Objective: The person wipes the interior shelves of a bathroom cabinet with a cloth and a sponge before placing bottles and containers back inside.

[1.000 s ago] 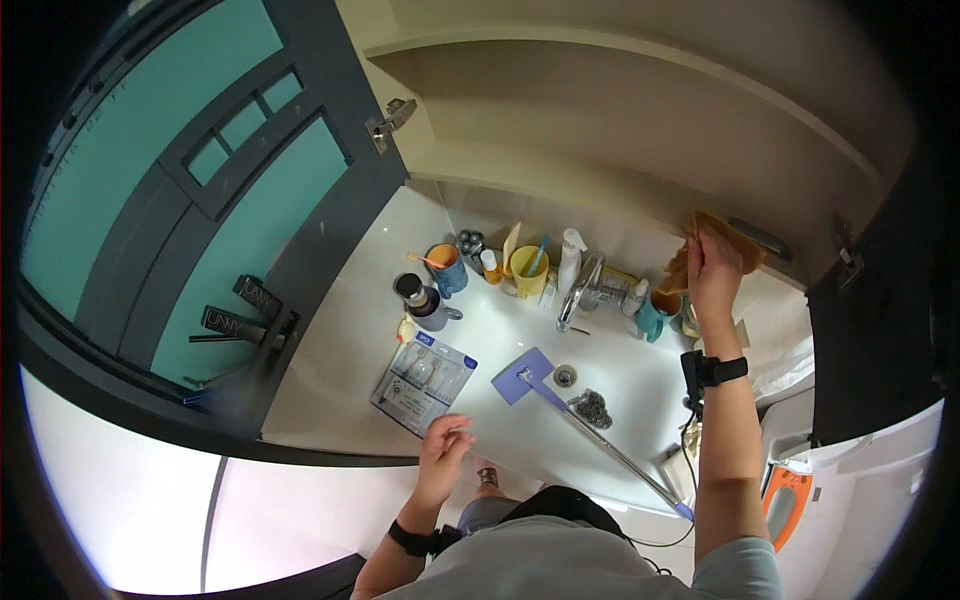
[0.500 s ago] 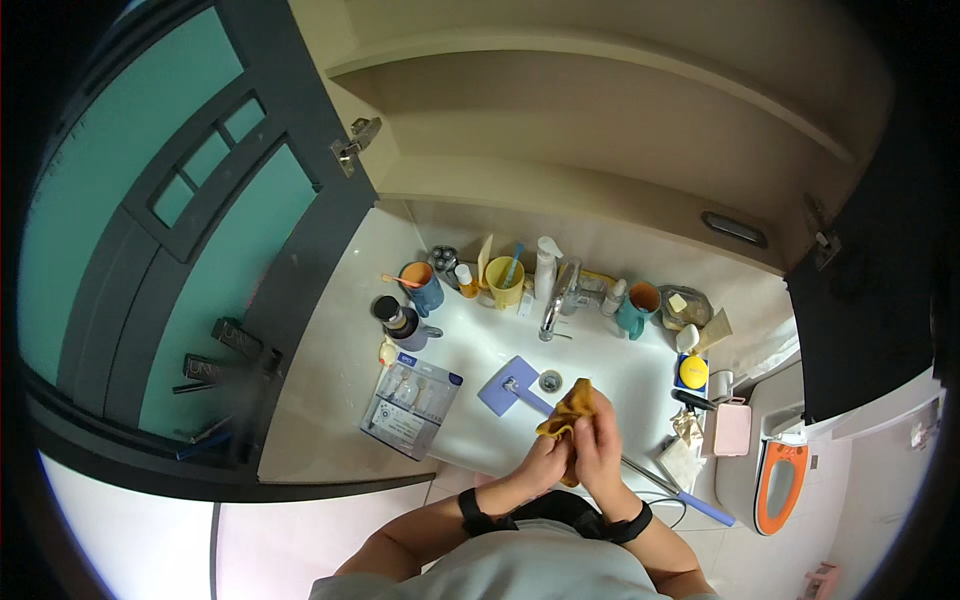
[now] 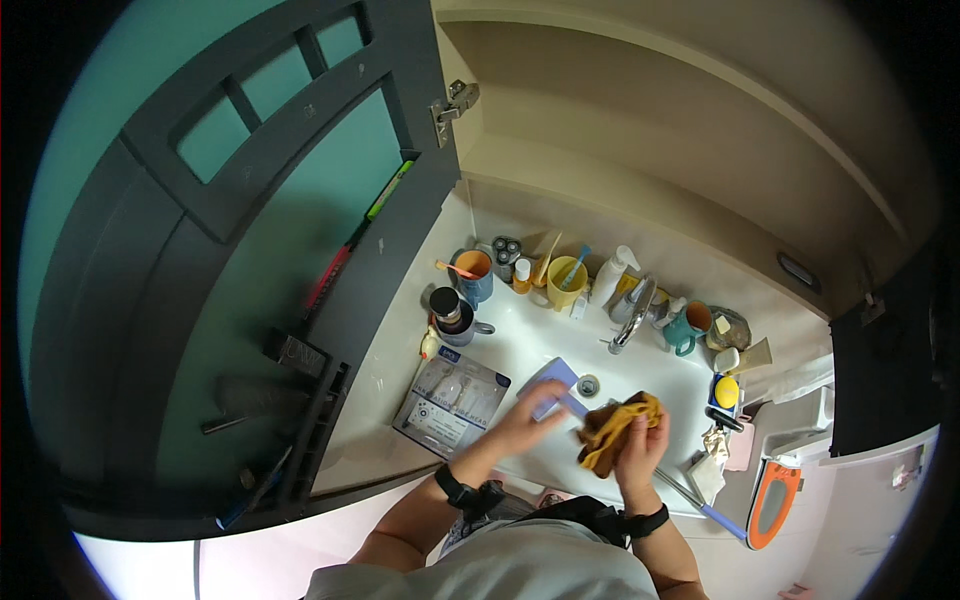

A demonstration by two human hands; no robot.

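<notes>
My right hand (image 3: 640, 452) is closed on a crumpled brown and yellow cloth (image 3: 608, 440) above the front of the white sink (image 3: 520, 345). My left hand (image 3: 525, 420) is empty, its fingers apart, over a long-handled tool with a flat purple head (image 3: 553, 383). Whether those fingers touch the tool I cannot tell. Its metal pole reaches over the sink's front edge to a purple grip (image 3: 722, 520). The round drain (image 3: 588, 386) shows beside the purple head. A clear blister pack (image 3: 452, 405) lies on the counter left of my left hand.
Along the back stand a blue cup (image 3: 478, 285), a yellow cup (image 3: 567, 283), a white pump bottle (image 3: 612, 275), the faucet (image 3: 634, 318) and a teal mug (image 3: 690, 325). An open dark cabinet door (image 3: 390, 240) hangs at left. A toilet with an orange seat (image 3: 775, 503) stands right.
My left hand has let go of the cloth and moved left over the purple head. The cloth stays in my right hand, more spread out. The view has shifted and turned.
</notes>
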